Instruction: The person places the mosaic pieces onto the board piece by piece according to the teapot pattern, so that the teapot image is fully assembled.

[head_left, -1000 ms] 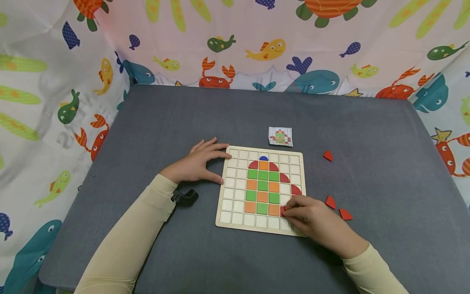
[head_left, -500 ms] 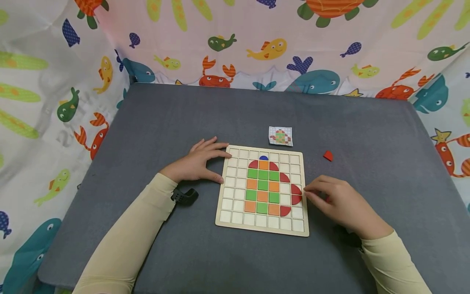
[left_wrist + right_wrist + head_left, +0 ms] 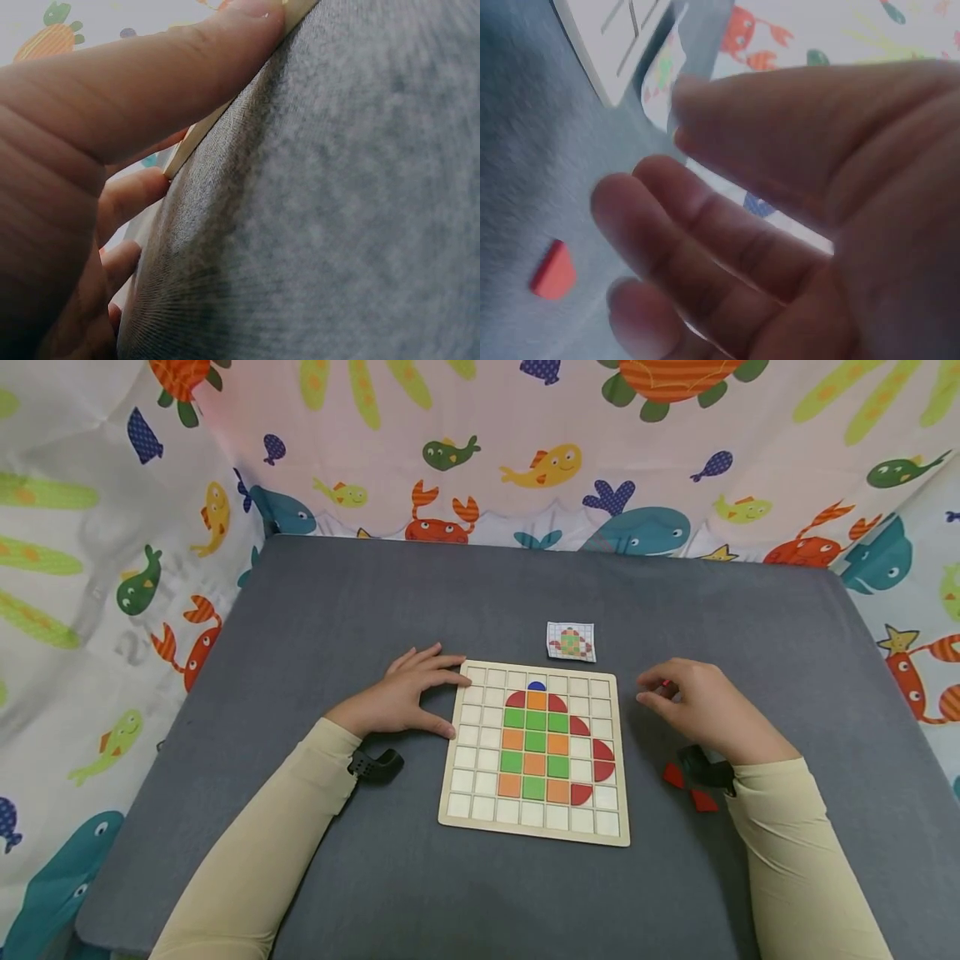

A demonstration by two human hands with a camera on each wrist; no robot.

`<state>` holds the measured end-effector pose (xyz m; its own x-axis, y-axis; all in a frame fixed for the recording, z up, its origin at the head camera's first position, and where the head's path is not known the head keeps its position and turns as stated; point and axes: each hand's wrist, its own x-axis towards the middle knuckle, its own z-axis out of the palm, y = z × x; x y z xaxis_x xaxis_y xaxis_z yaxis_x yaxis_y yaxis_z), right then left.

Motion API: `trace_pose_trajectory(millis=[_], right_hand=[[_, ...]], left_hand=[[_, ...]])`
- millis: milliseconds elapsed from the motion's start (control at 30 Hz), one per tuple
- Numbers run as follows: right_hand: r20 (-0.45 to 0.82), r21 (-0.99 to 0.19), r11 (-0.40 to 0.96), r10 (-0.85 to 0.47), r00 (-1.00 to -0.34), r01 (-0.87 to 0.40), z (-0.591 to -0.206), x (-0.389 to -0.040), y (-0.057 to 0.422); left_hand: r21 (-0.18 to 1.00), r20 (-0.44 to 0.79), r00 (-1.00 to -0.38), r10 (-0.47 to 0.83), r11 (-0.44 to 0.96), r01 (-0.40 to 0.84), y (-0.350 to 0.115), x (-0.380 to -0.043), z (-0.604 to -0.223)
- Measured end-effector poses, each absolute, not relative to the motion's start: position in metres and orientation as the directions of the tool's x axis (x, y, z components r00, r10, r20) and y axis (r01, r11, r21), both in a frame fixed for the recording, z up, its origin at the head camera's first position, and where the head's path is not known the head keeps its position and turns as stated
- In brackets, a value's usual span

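Observation:
My left hand [image 3: 405, 691] rests at the left edge of a wooden grid board [image 3: 543, 818], its thumb and fingers spread along the rim. In the left wrist view the thumb [image 3: 187, 71] touches that edge. Green, orange, red and blue tiles [image 3: 535, 742] fill some of the squares. To the right of the board my right hand [image 3: 693, 702] hovers with loosely bent fingers. In the right wrist view its thumb and fingers are apart with nothing between them, and a red quarter-circle tile [image 3: 553, 271] lies on the cloth below.
A small pattern card [image 3: 571, 642] lies behind the board. Two more red tiles, one nearer [image 3: 704, 801] and one farther [image 3: 673, 775], lie beside my right wrist. Grey cloth [image 3: 375, 593] covers the table, with a sea-animal curtain [image 3: 495, 410] around it.
My right hand has let go of a red tile in the board's lower right, lifted off, and moved away to the upper right. My left hand has stayed in place.

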<state>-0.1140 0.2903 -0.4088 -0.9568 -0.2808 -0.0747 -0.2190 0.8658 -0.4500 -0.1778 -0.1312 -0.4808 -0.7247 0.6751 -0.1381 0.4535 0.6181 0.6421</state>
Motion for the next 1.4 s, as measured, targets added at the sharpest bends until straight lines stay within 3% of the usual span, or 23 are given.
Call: trace_pose_trajectory(millis=[367,567,967,1400], right_hand=[[-0.146,-0.434,0.893,-0.202,-0.968,-0.121,-0.423,-0.146,0.307],[-0.070,-0.396,0.906,-0.196,-0.978,-0.153,-0.435,-0.146,0.320],[-0.120,-0.435,0.895,-0.162,-0.980,-0.094,-0.445,-0.144,0.322],[-0.105,-0.413,0.902,-0.185,-0.977,-0.127,-0.448,-0.143,0.304]], left_hand=[[0.636,-0.144,-0.724,0.675,0.624,0.455,-0.133,-0.176,-0.480],[0.635,-0.136,-0.730,0.670,0.625,0.455,-0.133,-0.177,-0.480],[0.636,-0.137,-0.729,0.671,0.624,0.455,-0.131,-0.176,-0.480],[0.639,-0.129,-0.725,0.676,0.616,0.461,-0.133,-0.178,-0.484]])
